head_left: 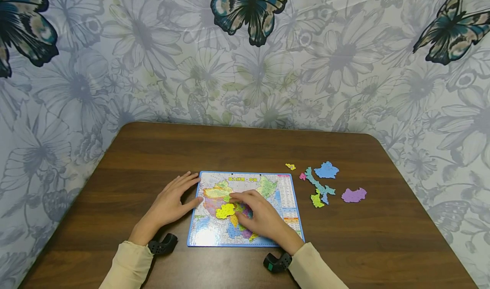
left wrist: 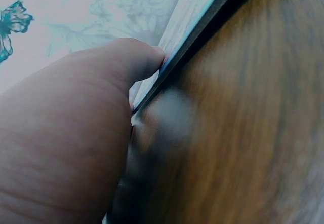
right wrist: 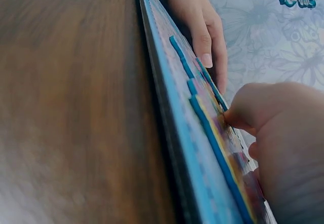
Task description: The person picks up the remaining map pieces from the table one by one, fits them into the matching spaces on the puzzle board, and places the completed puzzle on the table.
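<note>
A puzzle board with a printed map of China and a blue rim lies on the table. My left hand rests at its left edge, fingers stretched out, with the thumb on the rim in the left wrist view. Over the middle of the board, my right hand has its thumb and bent fingers at the right side of a bright yellow puzzle piece, pinching it. In the right wrist view the thumb meets the pieces' layer near a raised teal edge. Coloured pieces around it partly cover the map.
Right of the board lie loose pieces: a blue one, a purple one, a long light-blue one, a yellow-green one, a small pink one and a small yellow one. The brown table meets a patterned wall covering.
</note>
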`<act>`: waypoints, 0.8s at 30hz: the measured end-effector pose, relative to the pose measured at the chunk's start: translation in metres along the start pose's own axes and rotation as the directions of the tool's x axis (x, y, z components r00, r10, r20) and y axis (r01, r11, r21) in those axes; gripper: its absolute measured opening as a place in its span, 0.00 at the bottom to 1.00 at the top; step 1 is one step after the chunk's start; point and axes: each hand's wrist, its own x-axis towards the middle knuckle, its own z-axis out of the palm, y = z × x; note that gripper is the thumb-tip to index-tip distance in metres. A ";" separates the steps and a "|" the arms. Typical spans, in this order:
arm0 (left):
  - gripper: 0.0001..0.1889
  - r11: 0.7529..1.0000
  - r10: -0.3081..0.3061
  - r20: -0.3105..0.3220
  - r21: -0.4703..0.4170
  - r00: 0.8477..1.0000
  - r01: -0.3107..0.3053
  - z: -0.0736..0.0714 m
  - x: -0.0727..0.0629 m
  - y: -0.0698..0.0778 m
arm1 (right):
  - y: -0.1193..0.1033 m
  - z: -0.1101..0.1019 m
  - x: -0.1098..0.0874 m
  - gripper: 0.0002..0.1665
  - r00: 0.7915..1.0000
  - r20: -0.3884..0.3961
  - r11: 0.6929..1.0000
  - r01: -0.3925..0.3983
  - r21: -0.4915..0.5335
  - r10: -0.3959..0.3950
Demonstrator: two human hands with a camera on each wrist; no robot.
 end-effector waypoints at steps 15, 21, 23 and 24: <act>0.36 1.000 0.009 -0.007 0.002 1.000 -0.009 0.000 0.000 0.001 | -0.002 -0.001 0.001 0.30 0.999 0.011 0.999 0.038 -0.035 -0.037; 0.36 1.000 0.017 -0.010 0.004 1.000 -0.017 0.000 0.000 0.001 | -0.001 0.001 0.002 0.25 0.999 -0.003 0.998 0.052 -0.041 -0.053; 0.36 1.000 0.016 -0.010 0.005 1.000 -0.016 0.000 0.000 0.001 | -0.002 0.001 0.002 0.21 0.998 0.003 0.998 0.061 -0.033 -0.061; 0.36 1.000 0.016 -0.010 0.005 1.000 -0.016 0.000 0.000 0.001 | -0.002 0.001 0.002 0.20 0.998 0.008 0.997 0.064 -0.031 -0.064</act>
